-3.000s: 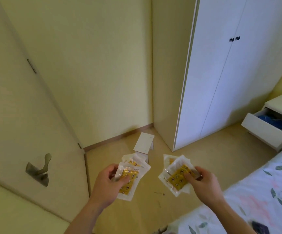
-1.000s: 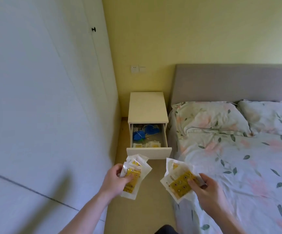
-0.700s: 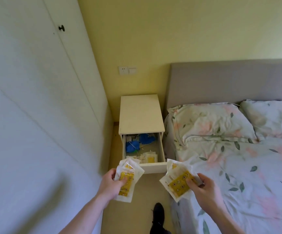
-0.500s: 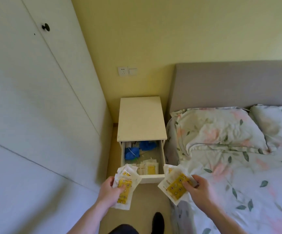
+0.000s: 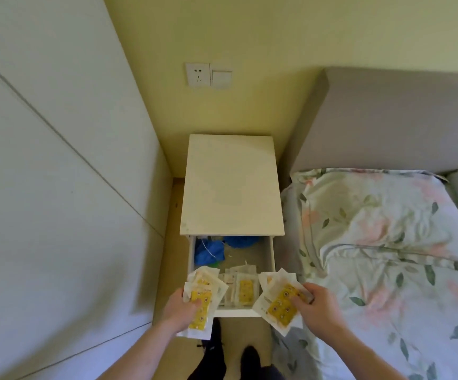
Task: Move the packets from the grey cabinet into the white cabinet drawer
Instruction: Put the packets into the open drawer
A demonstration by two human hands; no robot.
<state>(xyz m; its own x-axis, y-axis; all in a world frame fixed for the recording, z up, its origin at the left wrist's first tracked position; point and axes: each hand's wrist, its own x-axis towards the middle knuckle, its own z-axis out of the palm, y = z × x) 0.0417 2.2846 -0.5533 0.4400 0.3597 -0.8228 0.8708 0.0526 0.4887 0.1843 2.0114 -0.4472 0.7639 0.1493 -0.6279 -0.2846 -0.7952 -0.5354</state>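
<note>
My left hand (image 5: 180, 311) grips a fanned stack of white packets with yellow inserts (image 5: 201, 300) over the front left corner of the open drawer (image 5: 271, 256). My right hand (image 5: 317, 307) holds a second stack of such packets (image 5: 278, 303) over the drawer's front right corner. The drawer belongs to a white bedside cabinet (image 5: 232, 185). Inside it lie more yellow packets (image 5: 243, 289) near the front and blue items (image 5: 208, 252) at the back. The grey cabinet is out of view.
A white wardrobe (image 5: 52, 171) fills the left side. A bed with floral bedding (image 5: 387, 270) and a grey headboard (image 5: 395, 119) lies on the right. A wall socket (image 5: 197, 75) sits above the cabinet. My feet (image 5: 233, 357) stand on the narrow floor strip before the drawer.
I turned from the door corner toward the bedside cabinet and walked up to it. Both hands, still holding their packet stacks, are now over the open drawer's front edge.
</note>
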